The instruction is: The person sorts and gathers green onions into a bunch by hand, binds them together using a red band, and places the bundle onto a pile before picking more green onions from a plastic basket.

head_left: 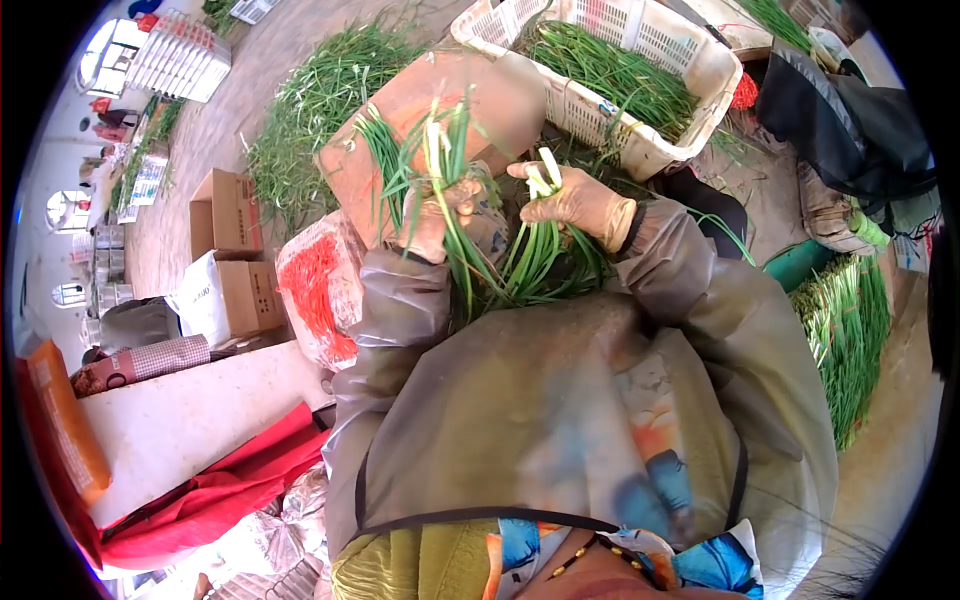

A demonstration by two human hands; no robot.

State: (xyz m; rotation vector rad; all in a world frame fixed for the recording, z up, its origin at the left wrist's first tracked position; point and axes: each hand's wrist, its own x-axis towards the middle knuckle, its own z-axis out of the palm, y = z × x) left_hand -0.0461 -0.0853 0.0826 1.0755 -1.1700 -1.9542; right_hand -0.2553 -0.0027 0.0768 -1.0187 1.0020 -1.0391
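Note:
My left hand [440, 222], in a thin glove, is closed around several green onions [440, 150], their white ends pointing up. Their long leaves hang toward my lap. My gloved right hand [580, 208] grips another bunch of green onions [545, 178] with the white ends between thumb and fingers; its leaves [545, 260] droop below. The two hands are apart, at chest height in front of my apron [540, 420]. Just beyond my left hand, a small bundle of greens [378, 150] lies on a brown board [400, 100].
A white plastic crate [625, 150] with greens stands ahead to the right. Loose greens [325, 100] are heaped on the floor ahead left. Red ties [312, 290] lie at my left, near cardboard boxes [225, 215]. More stacked greens [850, 340] are at my right.

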